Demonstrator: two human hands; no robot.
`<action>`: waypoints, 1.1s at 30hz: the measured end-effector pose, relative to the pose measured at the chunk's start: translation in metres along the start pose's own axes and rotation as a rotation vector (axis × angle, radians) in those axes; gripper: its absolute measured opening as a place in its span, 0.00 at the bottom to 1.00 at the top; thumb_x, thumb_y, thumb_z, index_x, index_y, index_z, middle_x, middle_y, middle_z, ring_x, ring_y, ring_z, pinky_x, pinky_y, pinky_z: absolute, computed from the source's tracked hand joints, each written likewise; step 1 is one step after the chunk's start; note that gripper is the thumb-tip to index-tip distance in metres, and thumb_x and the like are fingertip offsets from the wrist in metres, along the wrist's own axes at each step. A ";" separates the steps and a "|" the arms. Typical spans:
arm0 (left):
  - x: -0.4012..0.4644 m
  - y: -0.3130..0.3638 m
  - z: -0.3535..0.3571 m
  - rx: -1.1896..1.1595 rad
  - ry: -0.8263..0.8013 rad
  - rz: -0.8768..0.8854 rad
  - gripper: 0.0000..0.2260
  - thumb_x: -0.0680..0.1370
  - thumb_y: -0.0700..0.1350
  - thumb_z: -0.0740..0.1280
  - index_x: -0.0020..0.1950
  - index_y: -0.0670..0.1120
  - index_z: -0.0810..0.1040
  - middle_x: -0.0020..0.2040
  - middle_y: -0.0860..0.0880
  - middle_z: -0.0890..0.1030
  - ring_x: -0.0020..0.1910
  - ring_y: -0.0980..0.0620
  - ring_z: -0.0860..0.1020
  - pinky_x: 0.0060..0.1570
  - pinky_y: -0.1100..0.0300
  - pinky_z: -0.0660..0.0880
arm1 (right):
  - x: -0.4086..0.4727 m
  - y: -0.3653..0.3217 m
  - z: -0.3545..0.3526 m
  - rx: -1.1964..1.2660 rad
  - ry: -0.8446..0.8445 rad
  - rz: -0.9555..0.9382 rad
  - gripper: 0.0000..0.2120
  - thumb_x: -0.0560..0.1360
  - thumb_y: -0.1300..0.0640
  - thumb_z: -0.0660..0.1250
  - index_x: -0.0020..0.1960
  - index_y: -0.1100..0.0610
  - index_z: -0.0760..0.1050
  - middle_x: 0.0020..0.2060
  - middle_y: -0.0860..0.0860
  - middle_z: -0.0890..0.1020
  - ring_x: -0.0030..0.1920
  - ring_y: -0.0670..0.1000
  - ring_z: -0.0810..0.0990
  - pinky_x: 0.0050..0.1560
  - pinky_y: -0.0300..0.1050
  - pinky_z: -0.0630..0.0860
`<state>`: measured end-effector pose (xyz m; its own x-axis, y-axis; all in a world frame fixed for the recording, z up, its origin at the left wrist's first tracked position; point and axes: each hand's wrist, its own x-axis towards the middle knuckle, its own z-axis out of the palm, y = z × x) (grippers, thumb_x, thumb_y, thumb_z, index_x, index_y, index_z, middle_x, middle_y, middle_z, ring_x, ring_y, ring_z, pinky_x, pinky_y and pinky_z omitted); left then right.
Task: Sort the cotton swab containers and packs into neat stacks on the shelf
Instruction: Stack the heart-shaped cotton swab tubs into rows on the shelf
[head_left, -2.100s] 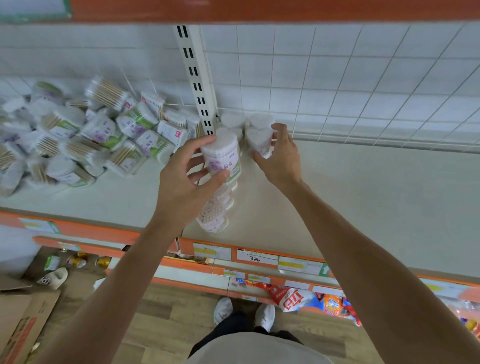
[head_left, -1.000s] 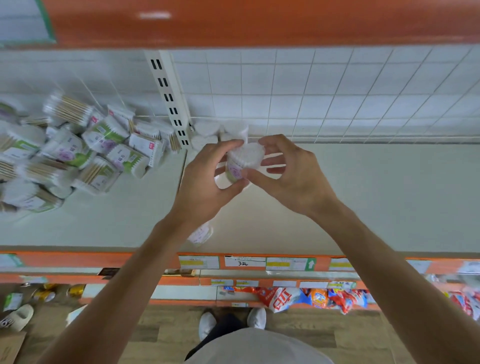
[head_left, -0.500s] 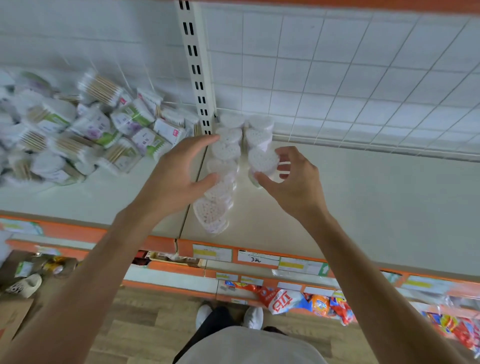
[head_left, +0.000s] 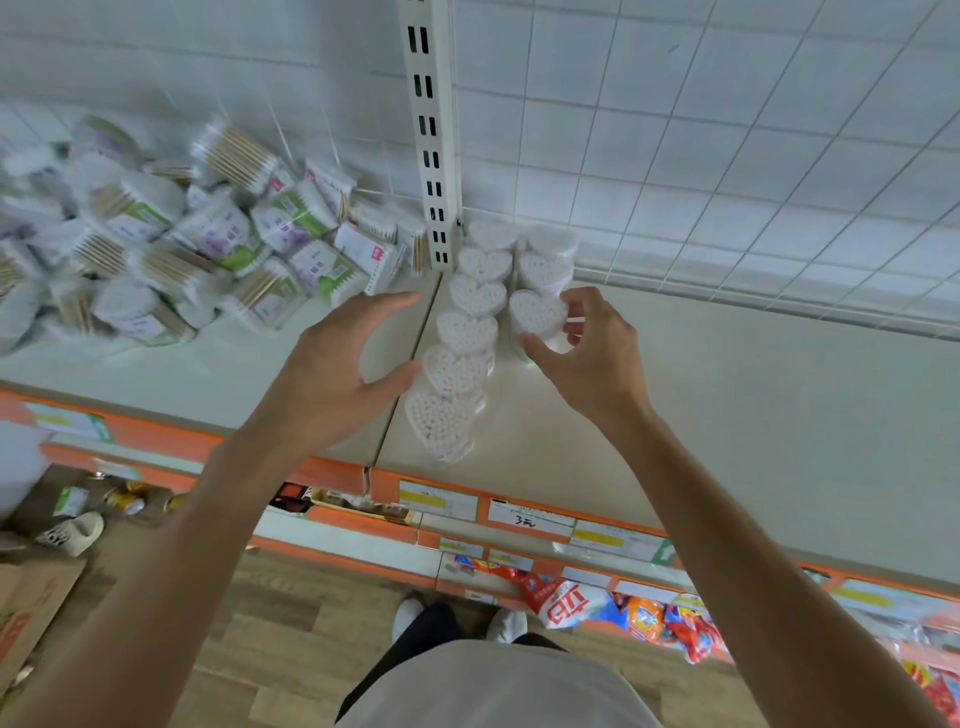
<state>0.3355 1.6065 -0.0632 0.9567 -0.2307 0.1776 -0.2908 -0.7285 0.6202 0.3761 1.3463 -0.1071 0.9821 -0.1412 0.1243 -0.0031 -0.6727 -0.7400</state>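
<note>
Two rows of heart-shaped swab containers on the white shelf (head_left: 727, 415), with both hands at them.

The left row (head_left: 470, 332) has six heart-shaped containers, running from the back corner toward the front edge; the right row (head_left: 543, 280) has three. The right hand (head_left: 587, 358) holds the front container (head_left: 537, 314) of the right row, thumb on its near side and fingers curled round its far side. The left hand (head_left: 337, 374) is spread wide and holds nothing; its thumb touches the fifth container (head_left: 454, 370) of the left row, and its fingers stay in the air above the shelf. To the left of the slotted upright post (head_left: 432, 135) lies a loose pile of swab packs and tubs (head_left: 182, 244), too many and too blurred to count. A white wire grid (head_left: 727, 156) closes the back. Below the shelf edge sit three price labels (head_left: 530, 519) that are plain to see, and colourful bags (head_left: 613, 608) on a lower shelf.
</note>
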 end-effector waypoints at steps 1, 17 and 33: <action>-0.001 0.000 0.001 -0.003 -0.001 0.000 0.26 0.77 0.48 0.71 0.75 0.53 0.70 0.70 0.59 0.72 0.69 0.67 0.66 0.66 0.78 0.57 | 0.001 0.000 0.000 0.002 0.004 0.002 0.30 0.69 0.43 0.77 0.65 0.55 0.72 0.56 0.50 0.81 0.52 0.48 0.80 0.54 0.47 0.79; 0.001 -0.005 0.003 0.035 -0.064 0.046 0.25 0.78 0.50 0.70 0.75 0.55 0.69 0.70 0.58 0.73 0.69 0.64 0.68 0.68 0.68 0.61 | -0.005 -0.014 -0.012 -0.033 -0.079 0.006 0.37 0.71 0.42 0.75 0.73 0.53 0.65 0.67 0.50 0.73 0.64 0.49 0.73 0.56 0.41 0.68; 0.003 -0.102 -0.091 0.077 -0.069 0.129 0.24 0.77 0.50 0.71 0.73 0.53 0.71 0.68 0.56 0.75 0.68 0.57 0.72 0.67 0.60 0.68 | -0.046 -0.151 0.061 -0.039 -0.159 -0.178 0.30 0.77 0.45 0.69 0.75 0.51 0.63 0.69 0.48 0.70 0.67 0.47 0.69 0.54 0.31 0.59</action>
<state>0.3694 1.7385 -0.0563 0.9090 -0.3672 0.1972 -0.4137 -0.7369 0.5346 0.3432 1.4989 -0.0413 0.9851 0.0963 0.1428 0.1688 -0.7045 -0.6894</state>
